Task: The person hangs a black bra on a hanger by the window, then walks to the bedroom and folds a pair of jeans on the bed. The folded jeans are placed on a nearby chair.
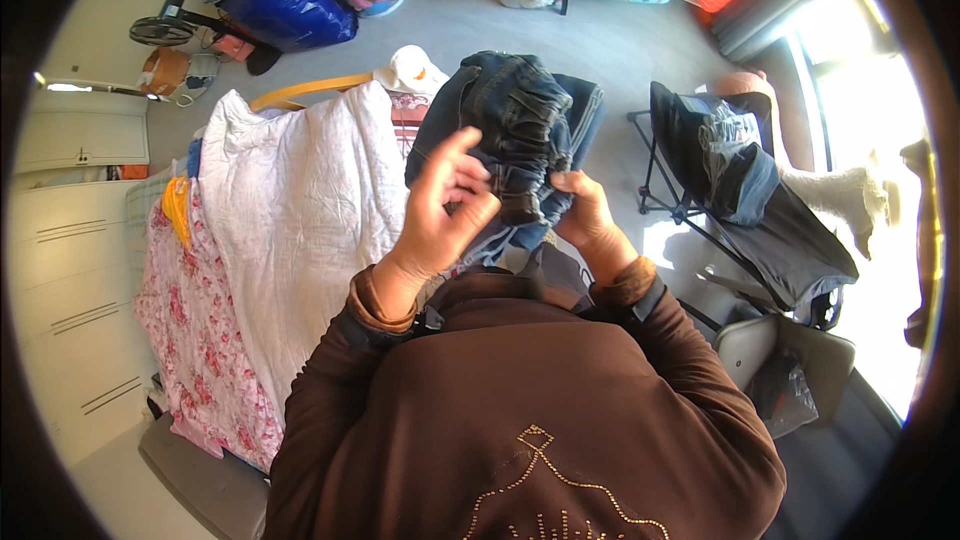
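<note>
In front of me is a pair of dark blue jeans, bunched and folded, with its gathered waistband toward my right side. My right hand grips the near right edge of the jeans, thumb on top. My left hand is raised beside the waistband, its forefinger stretched out and the other fingers loosely bent. Nothing shows in it, and I cannot tell whether its fingertips touch the cloth. More denim hangs below the waistband, partly hidden by my hands.
On the left lies a bed with a white quilt and a pink flowered cover. A black folding chair on the right holds other jeans. Stuffed bags, including a blue bag, stand at the far wall. A fan is far left.
</note>
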Motion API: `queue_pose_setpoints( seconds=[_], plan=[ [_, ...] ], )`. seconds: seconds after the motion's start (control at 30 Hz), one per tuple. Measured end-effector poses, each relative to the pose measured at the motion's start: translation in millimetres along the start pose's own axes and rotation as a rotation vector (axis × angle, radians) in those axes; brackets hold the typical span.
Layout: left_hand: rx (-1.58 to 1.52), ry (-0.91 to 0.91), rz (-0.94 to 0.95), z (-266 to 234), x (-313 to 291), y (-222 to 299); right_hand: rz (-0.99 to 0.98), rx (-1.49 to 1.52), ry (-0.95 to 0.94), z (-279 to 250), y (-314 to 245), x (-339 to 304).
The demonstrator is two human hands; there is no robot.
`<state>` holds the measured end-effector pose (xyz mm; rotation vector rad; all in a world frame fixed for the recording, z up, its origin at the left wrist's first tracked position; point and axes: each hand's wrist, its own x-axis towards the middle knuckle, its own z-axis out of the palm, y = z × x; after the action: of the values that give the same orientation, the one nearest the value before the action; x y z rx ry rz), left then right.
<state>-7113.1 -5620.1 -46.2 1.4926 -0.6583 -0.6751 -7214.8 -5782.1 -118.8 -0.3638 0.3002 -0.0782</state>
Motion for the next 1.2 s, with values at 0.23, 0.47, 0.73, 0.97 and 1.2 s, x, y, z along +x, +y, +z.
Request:
queue_pose_setpoints(
  seconds=[0.23,0.47,0.73,0.97,1.2],
  plan=[
    [0.2,-0.058,0.132,13,20,-1,0.112,-0.294,-0.192,16,-24,-7],
    [0.228,-0.076,0.091,28,20,-5,-0.093,-0.859,0.094,31,-25,-3],
    [-0.005,0.168,-0.223,5,18,-2,-0.116,-1.037,0.126,28,-40,-5],
    [-0.278,0.487,-0.358,-105,-12,46,-0.264,-0.702,0.397,-35,-126,-19],
    [-0.292,0.559,-0.244,-88,-23,75,-0.19,-0.615,0.359,-73,-145,-17]
  ],
)
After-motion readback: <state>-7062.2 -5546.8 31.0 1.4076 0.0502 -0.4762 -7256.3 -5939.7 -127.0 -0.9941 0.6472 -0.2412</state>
